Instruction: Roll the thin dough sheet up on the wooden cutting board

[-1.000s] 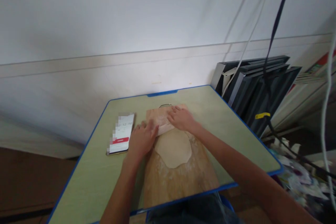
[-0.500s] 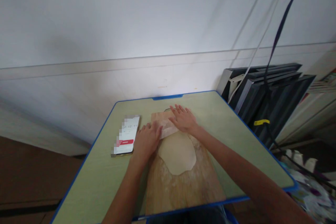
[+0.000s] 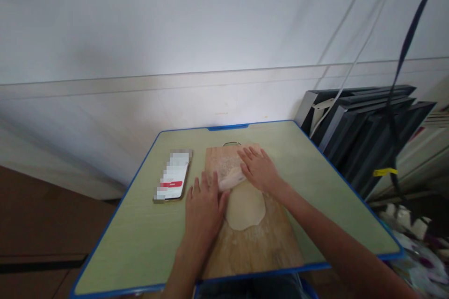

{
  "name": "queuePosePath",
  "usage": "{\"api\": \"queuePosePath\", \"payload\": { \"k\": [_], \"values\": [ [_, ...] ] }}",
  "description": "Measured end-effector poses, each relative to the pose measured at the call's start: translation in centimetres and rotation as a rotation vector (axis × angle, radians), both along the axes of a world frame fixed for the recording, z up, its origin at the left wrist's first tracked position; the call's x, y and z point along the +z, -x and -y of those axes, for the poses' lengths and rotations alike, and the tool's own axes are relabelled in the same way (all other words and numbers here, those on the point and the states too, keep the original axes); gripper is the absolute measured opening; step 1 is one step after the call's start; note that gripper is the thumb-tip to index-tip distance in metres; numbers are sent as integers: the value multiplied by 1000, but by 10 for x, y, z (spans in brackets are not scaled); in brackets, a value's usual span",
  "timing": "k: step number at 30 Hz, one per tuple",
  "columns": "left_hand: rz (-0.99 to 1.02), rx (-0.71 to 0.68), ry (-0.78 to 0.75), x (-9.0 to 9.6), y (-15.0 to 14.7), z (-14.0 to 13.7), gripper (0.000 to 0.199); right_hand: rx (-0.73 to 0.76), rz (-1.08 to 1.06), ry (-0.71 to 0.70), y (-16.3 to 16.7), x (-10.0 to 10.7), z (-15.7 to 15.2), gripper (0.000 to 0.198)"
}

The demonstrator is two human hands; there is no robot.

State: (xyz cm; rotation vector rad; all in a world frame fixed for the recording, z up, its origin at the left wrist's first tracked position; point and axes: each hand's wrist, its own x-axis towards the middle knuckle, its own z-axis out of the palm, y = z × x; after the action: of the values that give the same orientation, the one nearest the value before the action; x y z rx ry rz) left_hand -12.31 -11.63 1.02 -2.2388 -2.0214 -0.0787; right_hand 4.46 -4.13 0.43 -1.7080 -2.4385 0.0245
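Note:
A flat, uneven round of dough (image 3: pixel 246 209) lies on a flour-dusted wooden board (image 3: pixel 259 254). Across its far edge rests a pale rolling pin (image 3: pixel 230 179), set slightly aslant. My left hand (image 3: pixel 204 205) is palm down at the pin's left end, its fingers spread and its thumb beside the dough. On the pin's right end my right hand (image 3: pixel 258 168) lies flat with the fingers stretched out, covering that end. Neither hand is wrapped around the pin.
A phone (image 3: pixel 174 177) with a lit screen lies left of the board on the pale green, blue-edged table (image 3: pixel 140 238). Behind it stands a white wall (image 3: pixel 182 107). Dark flat panels (image 3: pixel 368 126) lean at the right, where a dark strap (image 3: pixel 407 51) hangs.
The rolling pin and both hands have come nearer to me over the board. My left hand's fingers are more spread and straighter. The whole view has shifted slightly.

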Motion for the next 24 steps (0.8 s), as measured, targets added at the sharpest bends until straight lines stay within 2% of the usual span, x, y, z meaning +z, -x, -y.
{"api": "queuePosePath", "payload": {
  "k": [3,5,12,16,20,24],
  "values": [
    [-46,24,-44,-1,-9,20,54,-9,-17,-36,-5,-5,12,48],
    [-46,25,-45,0,-10,21,52,-6,-12,-28,-1,-6,5,48],
    [69,5,69,8,13,-14,45,56,30,69,39,2,-58,50],
    [77,-8,76,7,21,-22,44,64,33,94,51,0,-76,55],
    [72,-12,68,4,19,-16,45,85,54,88,45,2,-68,49],
    [59,-16,48,2,9,-1,48,105,64,39,24,6,-33,41]
  ]
}}
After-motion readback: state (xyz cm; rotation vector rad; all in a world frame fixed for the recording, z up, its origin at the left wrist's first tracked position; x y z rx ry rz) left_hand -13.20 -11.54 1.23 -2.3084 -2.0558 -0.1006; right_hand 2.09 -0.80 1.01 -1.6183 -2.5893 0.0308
